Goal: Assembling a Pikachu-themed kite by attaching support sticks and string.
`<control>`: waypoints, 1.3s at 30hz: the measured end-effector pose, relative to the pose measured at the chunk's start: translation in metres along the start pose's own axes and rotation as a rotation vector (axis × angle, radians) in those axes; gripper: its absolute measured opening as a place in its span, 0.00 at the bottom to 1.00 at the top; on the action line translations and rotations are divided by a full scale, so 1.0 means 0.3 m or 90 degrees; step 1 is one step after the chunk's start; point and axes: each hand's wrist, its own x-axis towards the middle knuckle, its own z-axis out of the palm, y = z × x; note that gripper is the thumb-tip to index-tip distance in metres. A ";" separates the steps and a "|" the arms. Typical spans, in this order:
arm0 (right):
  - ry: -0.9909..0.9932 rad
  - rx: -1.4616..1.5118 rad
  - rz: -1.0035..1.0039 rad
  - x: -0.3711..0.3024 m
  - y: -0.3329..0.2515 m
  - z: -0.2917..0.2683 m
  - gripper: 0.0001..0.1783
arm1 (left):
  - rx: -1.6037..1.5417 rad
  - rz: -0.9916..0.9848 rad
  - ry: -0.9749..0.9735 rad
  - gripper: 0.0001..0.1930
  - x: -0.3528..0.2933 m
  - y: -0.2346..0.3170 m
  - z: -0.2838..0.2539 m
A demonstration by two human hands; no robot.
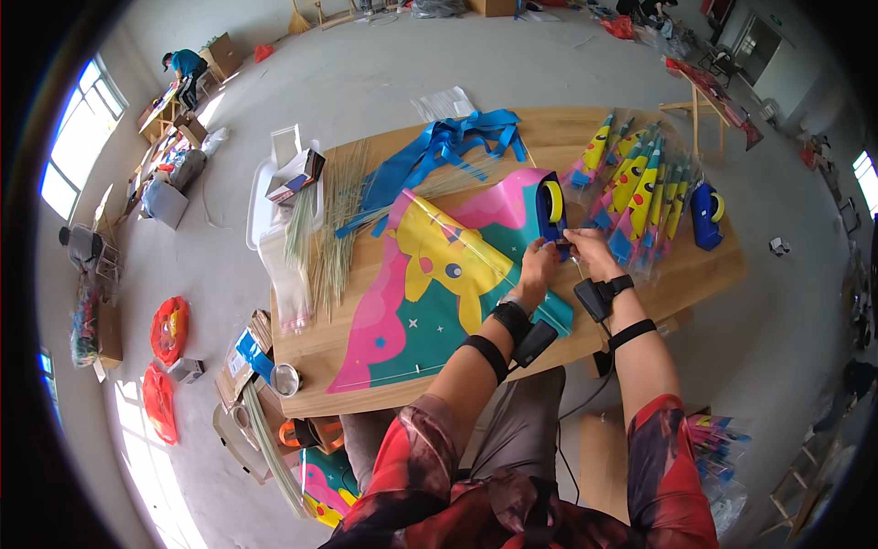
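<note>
A large kite-like printed sheet (412,316) in pink, teal and yellow, with a cartoon figure, lies on the wooden table (695,274) before me. One part of it is folded over. At its right edge stands a dark blue tape dispenser (546,220) with a yellow roll. My left hand (539,263) is closed at the dispenser's near end, above the sheet. Close beside it, my right hand (593,249) pinches at the same end. Whatever lies between the fingers of either hand is too small to make out.
Folded kites (640,188) in clear bags lie at the right, beside a second tape dispenser (705,217). Blue ribbons (448,146) and thin pale sticks (338,220) cover the far left. A metal cup (285,380) stands at the near left edge. Another person (187,73) bends over a far table.
</note>
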 end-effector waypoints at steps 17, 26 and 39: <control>0.066 0.119 0.057 -1.164 0.334 -0.107 0.08 | 0.048 0.041 0.095 0.11 -0.006 -0.016 -0.003; 0.056 0.160 0.060 -1.245 0.438 -0.062 0.05 | 0.118 0.045 0.151 0.13 0.015 -0.016 0.046; 0.064 0.137 0.095 -1.299 0.529 -0.043 0.08 | 0.232 0.077 0.204 0.11 0.042 -0.032 0.045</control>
